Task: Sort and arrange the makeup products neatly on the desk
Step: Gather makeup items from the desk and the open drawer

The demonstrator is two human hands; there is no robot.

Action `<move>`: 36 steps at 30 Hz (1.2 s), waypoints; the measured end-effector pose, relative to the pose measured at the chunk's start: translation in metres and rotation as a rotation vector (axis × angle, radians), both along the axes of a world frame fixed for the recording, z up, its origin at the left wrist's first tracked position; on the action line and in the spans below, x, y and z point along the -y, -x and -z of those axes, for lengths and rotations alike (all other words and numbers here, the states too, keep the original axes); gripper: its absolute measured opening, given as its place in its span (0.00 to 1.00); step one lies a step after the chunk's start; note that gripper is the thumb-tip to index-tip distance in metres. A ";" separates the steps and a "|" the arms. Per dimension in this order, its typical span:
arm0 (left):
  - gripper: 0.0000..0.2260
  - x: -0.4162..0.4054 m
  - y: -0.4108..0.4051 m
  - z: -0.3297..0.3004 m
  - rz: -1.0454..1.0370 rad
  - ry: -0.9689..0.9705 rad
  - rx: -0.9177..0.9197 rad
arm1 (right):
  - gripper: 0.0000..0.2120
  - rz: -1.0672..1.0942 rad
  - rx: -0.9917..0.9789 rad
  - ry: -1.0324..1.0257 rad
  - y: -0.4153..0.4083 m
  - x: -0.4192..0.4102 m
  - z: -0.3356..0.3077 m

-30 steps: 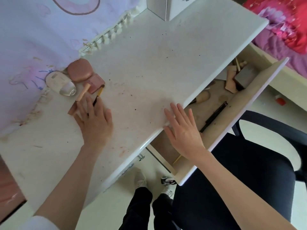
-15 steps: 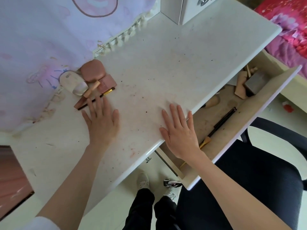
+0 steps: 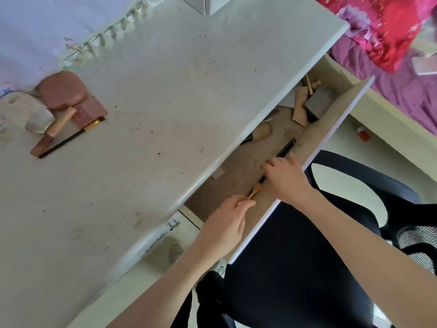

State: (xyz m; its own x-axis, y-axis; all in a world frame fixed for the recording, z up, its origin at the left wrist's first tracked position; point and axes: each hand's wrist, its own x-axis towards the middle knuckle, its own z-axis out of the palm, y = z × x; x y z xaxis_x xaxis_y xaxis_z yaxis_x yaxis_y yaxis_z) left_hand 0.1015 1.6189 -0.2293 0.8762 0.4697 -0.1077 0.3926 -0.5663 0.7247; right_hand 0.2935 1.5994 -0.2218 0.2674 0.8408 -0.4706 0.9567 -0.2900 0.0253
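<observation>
Both hands are inside the open drawer (image 3: 331,129) under the white desk (image 3: 179,95). My right hand (image 3: 285,179) grips the black handles of thin makeup brushes (image 3: 285,149) lying along the drawer front. My left hand (image 3: 227,223) pinches the gold ferrule end of those brushes. At the desk's far left lie a pink compact (image 3: 62,89), a white tube (image 3: 26,114), a pink palette (image 3: 91,111), a small tan stick (image 3: 62,121) and a black brush (image 3: 68,139).
Deeper in the drawer lie a stubby wooden-handled brush (image 3: 261,133), a grey box (image 3: 318,104) and tan wooden pieces (image 3: 300,107). A black office chair (image 3: 307,268) stands under my arms. A bed with red and purple covers (image 3: 397,39) is on the right.
Both hands left the desktop and went into the drawer, where they took hold of the thin brushes. The view swung to the right.
</observation>
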 end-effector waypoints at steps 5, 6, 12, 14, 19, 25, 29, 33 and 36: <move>0.18 -0.003 -0.043 0.042 -0.196 0.265 -0.385 | 0.20 -0.083 0.059 0.173 -0.037 -0.026 0.028; 0.19 -0.004 -0.047 0.049 -0.197 0.306 -0.431 | 0.19 -0.096 0.067 0.206 -0.041 -0.029 0.036; 0.11 -0.001 -0.053 0.076 -0.176 0.401 -0.512 | 0.18 -0.176 0.150 0.317 -0.048 -0.031 0.059; 0.09 -0.003 -0.053 0.078 -0.183 0.405 -0.511 | 0.19 -0.202 0.138 0.361 -0.048 -0.036 0.058; 0.08 -0.006 -0.053 0.072 -0.160 0.431 -0.509 | 0.20 -0.229 0.121 0.522 -0.054 -0.052 0.053; 0.09 -0.009 -0.049 0.062 -0.218 0.517 -0.454 | 0.15 -0.198 0.005 0.655 -0.055 -0.057 0.053; 0.11 -0.007 -0.045 0.060 -0.256 0.503 -0.430 | 0.12 -0.291 0.043 0.641 -0.053 -0.052 0.054; 0.10 -0.004 -0.040 0.050 -0.289 0.461 -0.356 | 0.16 -0.382 0.098 0.702 -0.044 -0.047 0.046; 0.10 -0.003 -0.032 0.038 -0.325 0.441 -0.266 | 0.17 -0.433 0.128 0.626 -0.038 -0.040 0.034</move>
State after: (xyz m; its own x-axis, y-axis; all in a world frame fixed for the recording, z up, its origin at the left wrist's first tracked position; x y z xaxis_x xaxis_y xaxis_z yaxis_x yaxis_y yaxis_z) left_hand 0.1335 1.6217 -0.2669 0.6120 0.5698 -0.5484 0.6948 -0.0562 0.7170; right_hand 0.3313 1.6399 -0.2559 0.0600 0.4700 -0.8806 0.9602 0.2140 0.1796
